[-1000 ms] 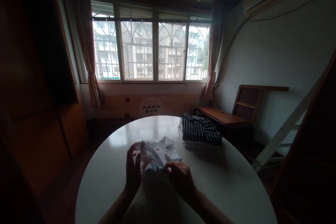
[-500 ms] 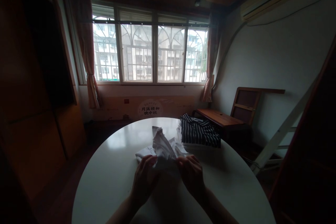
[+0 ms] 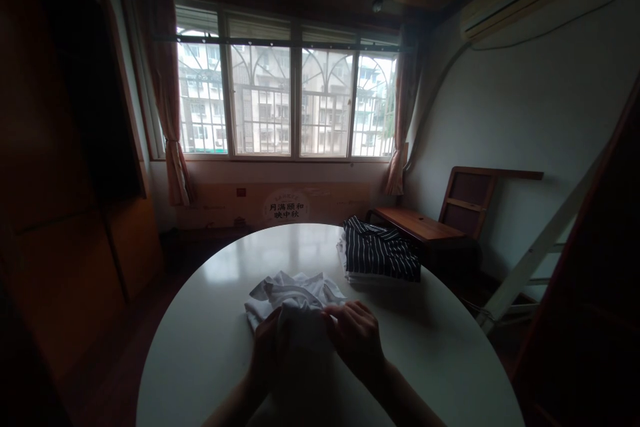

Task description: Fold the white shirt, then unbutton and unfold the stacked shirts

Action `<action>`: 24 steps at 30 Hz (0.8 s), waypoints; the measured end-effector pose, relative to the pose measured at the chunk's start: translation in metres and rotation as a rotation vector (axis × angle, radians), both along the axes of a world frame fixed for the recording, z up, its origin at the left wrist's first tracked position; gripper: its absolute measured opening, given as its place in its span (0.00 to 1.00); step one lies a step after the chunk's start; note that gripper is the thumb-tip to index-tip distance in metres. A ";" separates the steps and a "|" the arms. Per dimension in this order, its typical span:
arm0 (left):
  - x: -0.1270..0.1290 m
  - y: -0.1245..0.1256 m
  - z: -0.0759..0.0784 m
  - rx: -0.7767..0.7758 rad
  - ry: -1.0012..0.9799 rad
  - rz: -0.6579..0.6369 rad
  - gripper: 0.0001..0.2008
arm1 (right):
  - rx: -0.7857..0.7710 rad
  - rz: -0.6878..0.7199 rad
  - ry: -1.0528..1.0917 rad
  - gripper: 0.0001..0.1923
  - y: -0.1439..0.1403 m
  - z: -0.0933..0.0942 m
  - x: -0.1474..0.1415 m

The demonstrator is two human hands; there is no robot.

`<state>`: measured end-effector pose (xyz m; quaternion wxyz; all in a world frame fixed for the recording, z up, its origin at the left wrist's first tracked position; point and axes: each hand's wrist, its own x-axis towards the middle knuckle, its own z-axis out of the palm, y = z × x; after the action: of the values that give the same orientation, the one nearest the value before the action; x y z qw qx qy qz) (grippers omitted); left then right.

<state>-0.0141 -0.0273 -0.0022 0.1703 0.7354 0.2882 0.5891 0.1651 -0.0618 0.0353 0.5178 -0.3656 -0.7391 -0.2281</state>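
A white garment (image 3: 293, 295) lies crumpled near the middle of the round white table (image 3: 430, 347), slightly toward eleven o'clock, its near part bunched up between two hands. The right hand (image 3: 356, 333), at its four o'clock side, has thumb and forefinger pinched together on the cloth's edge, the other fingers curled. The left hand (image 3: 267, 347), at its seven o'clock side, touches the cloth with bent fingers; shadow hides whether they close on it. At one o'clock, well apart, a black striped garment (image 3: 383, 253) tops white folded cloth (image 3: 367, 277). The step in hand seems to be arranging the loose fabric; the next move probably calls for a secure two-sided hold.
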 end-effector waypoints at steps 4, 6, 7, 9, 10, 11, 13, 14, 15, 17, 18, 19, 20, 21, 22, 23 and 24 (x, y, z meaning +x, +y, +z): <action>-0.004 0.006 -0.007 -0.089 -0.120 0.022 0.16 | -0.029 -0.066 -0.038 0.06 -0.001 0.002 -0.002; -0.003 0.008 -0.008 -0.150 -0.185 0.026 0.17 | -0.053 -0.081 -0.049 0.06 -0.001 0.002 -0.002; -0.002 0.007 -0.008 -0.174 -0.208 0.021 0.18 | -0.069 -0.086 -0.053 0.07 -0.002 0.002 -0.003; 0.000 0.005 -0.006 -0.201 -0.236 0.017 0.19 | -0.092 -0.086 -0.059 0.08 -0.003 0.002 -0.004; 0.001 0.004 -0.005 -0.207 -0.244 0.024 0.19 | -0.094 -0.080 -0.059 0.08 -0.003 0.001 -0.005; 0.001 0.002 -0.004 -0.211 -0.256 0.040 0.19 | -0.088 -0.069 -0.057 0.08 -0.004 0.001 -0.006; 0.002 -0.002 -0.003 -0.209 -0.298 0.081 0.19 | -0.052 -0.030 -0.044 0.08 -0.007 0.001 -0.008; 0.001 -0.004 -0.003 -0.201 -0.324 0.104 0.19 | -0.029 -0.004 -0.036 0.08 -0.009 0.001 -0.009; 0.001 -0.005 -0.004 -0.191 -0.345 0.125 0.20 | -0.005 0.022 -0.029 0.09 -0.011 0.001 -0.010; 0.000 -0.008 -0.004 -0.176 -0.370 0.167 0.20 | 0.028 0.063 -0.026 0.10 -0.015 0.003 -0.011; -0.001 -0.009 -0.004 -0.176 -0.372 0.184 0.20 | 0.033 0.074 -0.028 0.11 -0.016 0.004 -0.012; -0.001 -0.009 -0.004 -0.183 -0.369 0.191 0.20 | 0.029 0.078 -0.030 0.12 -0.017 0.005 -0.012; -0.001 -0.009 -0.003 -0.195 -0.360 0.186 0.20 | 0.017 0.076 -0.031 0.12 -0.017 0.006 -0.013; -0.001 -0.008 -0.001 -0.206 -0.346 0.168 0.21 | 0.001 0.072 -0.032 0.11 -0.017 0.006 -0.013; 0.000 -0.007 0.000 -0.218 -0.327 0.141 0.21 | -0.022 0.065 -0.033 0.11 -0.015 0.006 -0.013; 0.000 -0.005 0.000 -0.232 -0.306 0.112 0.21 | -0.048 0.055 -0.032 0.10 -0.013 0.005 -0.013; 0.000 -0.002 0.001 -0.249 -0.282 0.087 0.21 | -0.075 0.045 -0.033 0.09 -0.011 0.003 -0.013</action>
<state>-0.0137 -0.0297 -0.0015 0.2732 0.6056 0.3637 0.6530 0.1524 -0.0729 0.0388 0.4964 -0.3645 -0.7635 -0.1944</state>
